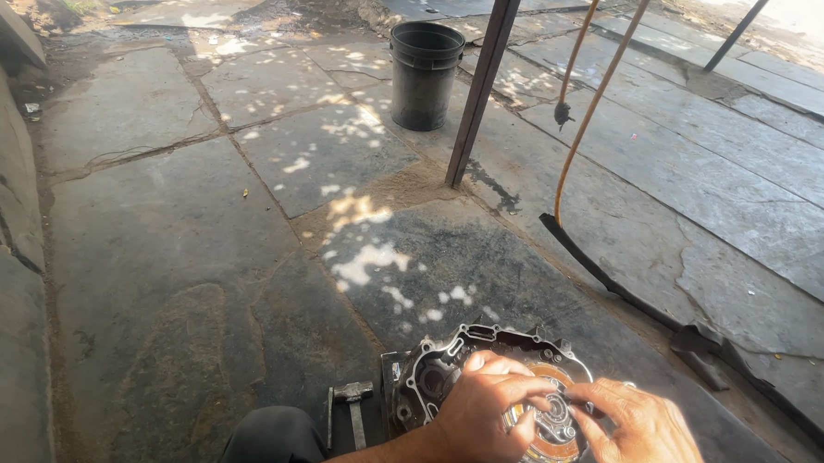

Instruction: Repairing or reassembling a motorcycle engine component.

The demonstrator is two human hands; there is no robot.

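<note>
- One engine case cover (443, 367), grey cast metal with bolt ears round its rim, lies flat on the stone floor (198, 250) at the near edge, slightly right of centre.
- One round clutch pack (552, 423), orange-brown ringed, sits inside the cover.
- Left hand (483, 411): over the cover, fingers curled and pressing on the clutch pack's near-left part.
- Right hand (644, 436): fingertips pinched at the pack's right edge; what it grips, if anything, cannot be told.
- One hammer (353, 409) lies on the floor just left of the cover.
- One black bucket (425, 75) stands upright, far centre.
- One dark metal post (481, 86) rises near the bucket's right; a second slants at far right.
- Two tan hose runs (589, 110) hang right of the post.
- Surface: large cracked grey slabs, dusty joints, dappled sunlight; outdoor yard setting.
</note>
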